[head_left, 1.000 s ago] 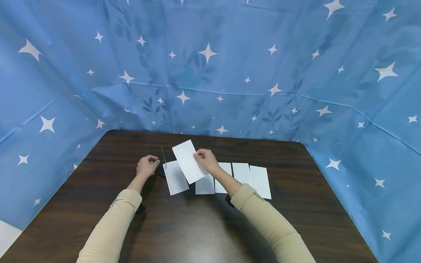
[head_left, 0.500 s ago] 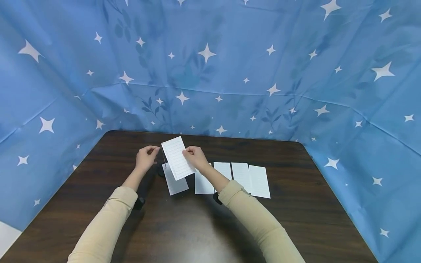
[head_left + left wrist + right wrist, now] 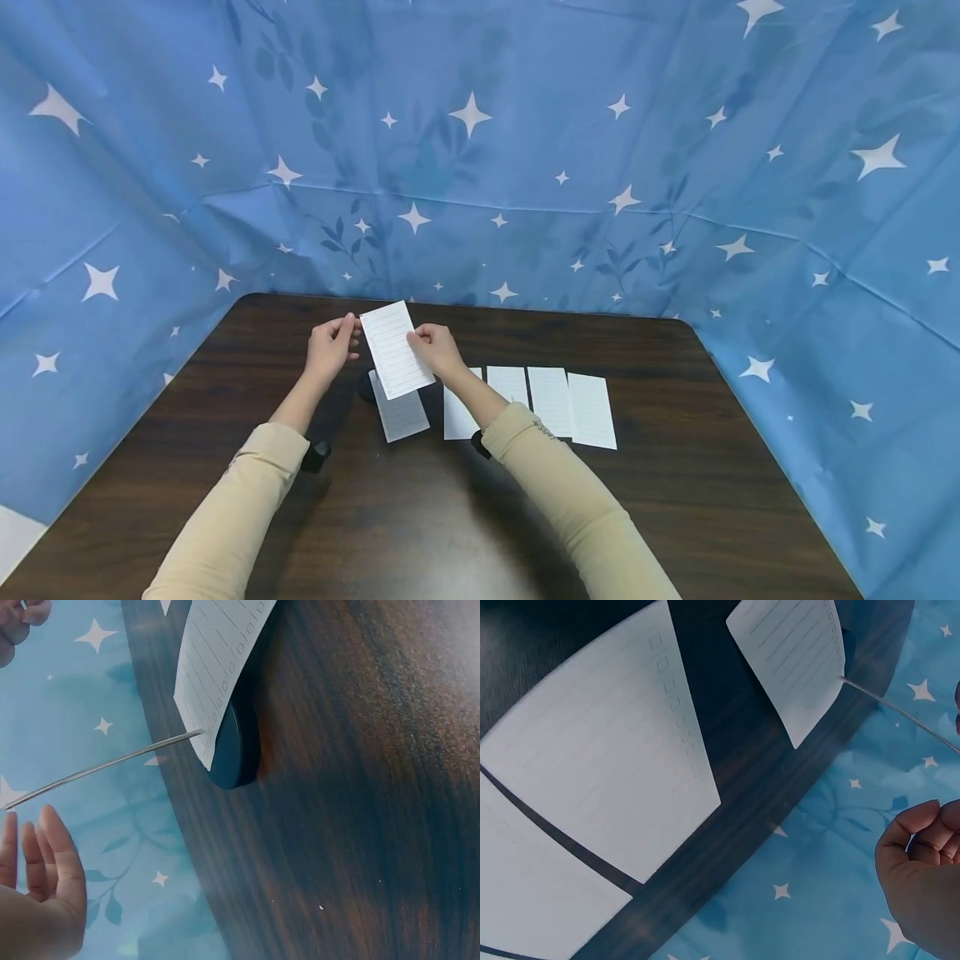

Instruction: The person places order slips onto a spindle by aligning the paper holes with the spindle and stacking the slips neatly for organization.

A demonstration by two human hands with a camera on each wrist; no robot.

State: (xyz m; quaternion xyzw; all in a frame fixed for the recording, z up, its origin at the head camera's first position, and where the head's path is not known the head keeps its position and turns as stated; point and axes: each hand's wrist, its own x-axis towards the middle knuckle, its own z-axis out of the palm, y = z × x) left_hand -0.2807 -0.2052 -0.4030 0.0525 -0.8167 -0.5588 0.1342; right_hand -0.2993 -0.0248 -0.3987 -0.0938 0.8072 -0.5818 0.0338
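Observation:
My right hand (image 3: 437,350) pinches a lined white sheet (image 3: 392,350) by its right edge, holding it above the table. My left hand (image 3: 327,348) is raised at that sheet's upper left corner. In the left wrist view the fingers of this left hand (image 3: 46,881) are fairly straight, right by the tip of a thin metal bill spike (image 3: 105,766). The spike rises from a round black base (image 3: 244,754). Another lined sheet (image 3: 405,418) is pierced by the spike low down, partly covered by the held one in the head view.
Several white sheets lie in a row to the right, among them one at the row's right end (image 3: 592,412), partly under my right forearm. A dark wooden table (image 3: 420,517) carries everything. Behind its far edge hangs a blue star-patterned curtain (image 3: 525,167).
My right hand has carried the sheet left and slightly away from me, over the spike. My left hand has risen from near the base to the spike's tip, its fingers straightening.

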